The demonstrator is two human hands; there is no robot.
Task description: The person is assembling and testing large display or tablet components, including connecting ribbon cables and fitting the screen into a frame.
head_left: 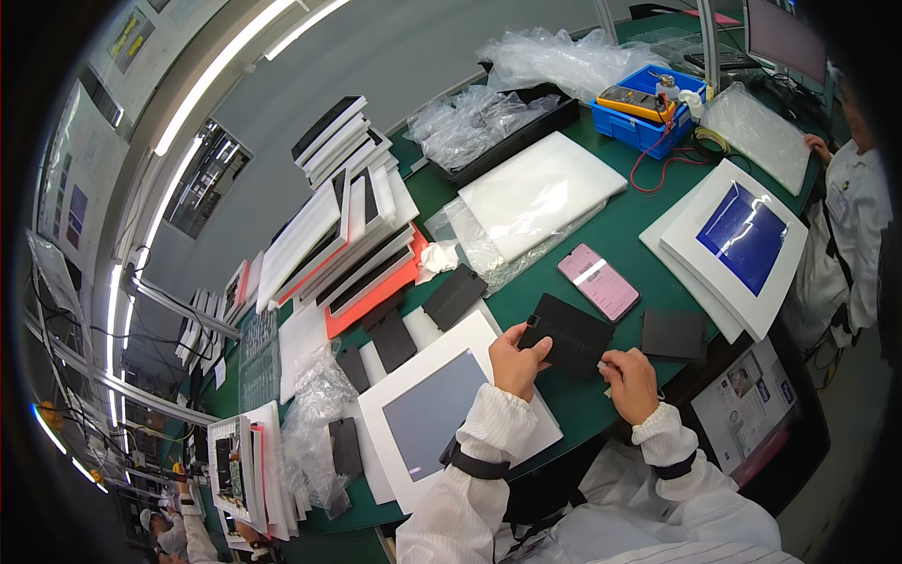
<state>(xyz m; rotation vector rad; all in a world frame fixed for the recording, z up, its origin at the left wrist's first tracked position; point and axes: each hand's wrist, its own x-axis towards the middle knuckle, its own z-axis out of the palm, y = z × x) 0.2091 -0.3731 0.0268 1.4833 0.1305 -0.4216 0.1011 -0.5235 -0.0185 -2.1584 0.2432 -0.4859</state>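
We see the left hand (516, 365) clamped on a black panel (573, 334) above the bench (520, 303), but cannot tell whether the right hand (635, 383), at the panel's corner, grips anything.

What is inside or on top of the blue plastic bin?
At the top of the blue plastic bin are a yellow multimeter, a small bottle and a white item, unclear. The bottom is hidden by them and the walls.

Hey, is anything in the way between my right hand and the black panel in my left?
Nothing visible is: your right hand is at the lower right corner of the black panel, which your left hand grips by its left end. Any right-hand contact is unclear.
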